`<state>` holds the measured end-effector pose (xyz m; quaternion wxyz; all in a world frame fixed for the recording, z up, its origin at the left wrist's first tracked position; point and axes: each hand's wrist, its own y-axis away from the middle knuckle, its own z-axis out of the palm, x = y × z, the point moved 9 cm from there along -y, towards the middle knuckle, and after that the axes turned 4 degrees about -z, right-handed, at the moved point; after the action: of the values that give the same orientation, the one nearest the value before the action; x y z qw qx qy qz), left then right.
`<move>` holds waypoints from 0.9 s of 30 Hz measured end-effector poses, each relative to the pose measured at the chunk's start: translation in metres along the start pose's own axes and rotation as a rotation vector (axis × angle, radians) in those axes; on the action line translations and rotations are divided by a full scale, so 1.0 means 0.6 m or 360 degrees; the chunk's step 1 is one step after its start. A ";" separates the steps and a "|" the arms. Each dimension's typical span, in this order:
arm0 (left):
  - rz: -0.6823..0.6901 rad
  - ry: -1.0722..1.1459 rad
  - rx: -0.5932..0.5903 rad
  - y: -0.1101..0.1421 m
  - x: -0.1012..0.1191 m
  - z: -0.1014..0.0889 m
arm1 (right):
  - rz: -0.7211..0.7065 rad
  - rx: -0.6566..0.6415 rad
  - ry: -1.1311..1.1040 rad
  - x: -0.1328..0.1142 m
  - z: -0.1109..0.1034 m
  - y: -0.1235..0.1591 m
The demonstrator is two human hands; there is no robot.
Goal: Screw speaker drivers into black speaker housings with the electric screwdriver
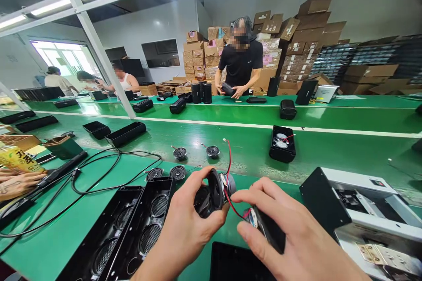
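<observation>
My left hand (194, 219) is closed around a black loudspeaker driver (216, 188) with a silver magnet; a second dark round part shows behind it, partly hidden by the fingers. My right hand (280, 224) grips another speaker driver (268, 228), its cone edge tilted toward the palm. Red wire (230, 158) runs up from the left driver to a small white plug, and more red wire passes between the two drivers. Below and left lie two open black speaker housings (150, 228) with round mesh grilles. A dark panel (231, 263) lies under my hands, its near part cut off.
Several loose speaker drivers (212, 152) lie ahead. A black box with fitted drivers (282, 144) sits right of them. A metal machine (365, 210) stands at right, black cables (99, 189) at left. A co-worker (240, 61) handles a black speaker opposite; another person's hand (20, 184) is at far left.
</observation>
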<state>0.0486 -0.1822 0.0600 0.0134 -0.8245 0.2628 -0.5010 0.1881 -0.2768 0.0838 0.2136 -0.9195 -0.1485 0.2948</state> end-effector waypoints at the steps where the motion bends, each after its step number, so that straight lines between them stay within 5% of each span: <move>1: 0.0003 -0.0023 0.0013 0.000 -0.001 0.000 | 0.0007 -0.0020 -0.0032 0.002 0.007 0.002; 9: -0.0024 -0.0093 -0.0028 0.001 -0.007 -0.001 | -0.0002 -0.0123 0.0078 0.010 0.034 0.015; 18: -0.0264 -0.0020 -0.0158 -0.006 -0.033 0.011 | 0.0006 -0.0194 -0.0062 0.003 0.020 0.018; 23: -0.0064 -0.0086 -0.0141 -0.004 -0.010 0.024 | 0.0096 -0.0085 -0.0297 -0.002 -0.013 0.013; 27: 0.0191 -0.0242 0.0049 0.003 0.018 0.020 | 0.0136 0.0003 -0.0459 -0.001 -0.032 0.011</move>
<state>0.0617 -0.1912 0.0622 0.0760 -0.8425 0.3023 -0.4393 0.2002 -0.2885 0.0953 0.1782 -0.8729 -0.1382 0.4327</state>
